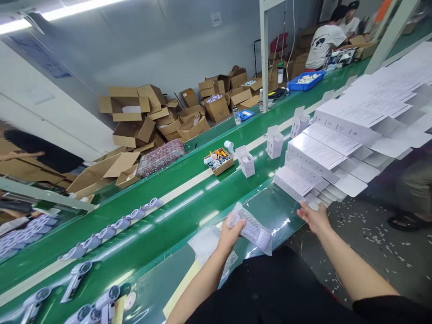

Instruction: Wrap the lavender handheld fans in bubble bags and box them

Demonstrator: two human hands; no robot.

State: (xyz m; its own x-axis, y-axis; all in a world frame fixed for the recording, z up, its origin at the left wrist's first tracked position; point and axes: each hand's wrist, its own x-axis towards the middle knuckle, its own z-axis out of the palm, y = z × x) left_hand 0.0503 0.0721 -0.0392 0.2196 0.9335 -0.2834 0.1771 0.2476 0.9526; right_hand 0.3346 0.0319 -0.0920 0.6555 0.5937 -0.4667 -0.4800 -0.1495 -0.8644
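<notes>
My left hand (230, 231) is closed around a bubble-wrapped pale device (255, 231), held above the near edge of the bench. The wrap blurs the device's exact shape. My right hand (313, 216) reaches out with its fingers apart, at the near end flaps of the lowest white carton (293, 182) in a large stack. Whether the fingertips touch a flap is hard to see. More bubble wrap sheets (205, 245) lie beside my left forearm on the bench.
Several white handheld devices (107, 232) line the green conveyor (175, 198). Small open white boxes (245, 161) and a carton of orange-handled tools (219, 161) stand on it. Brown cartons (131, 105) pile up beyond. Co-workers (326, 42) sit at the far right.
</notes>
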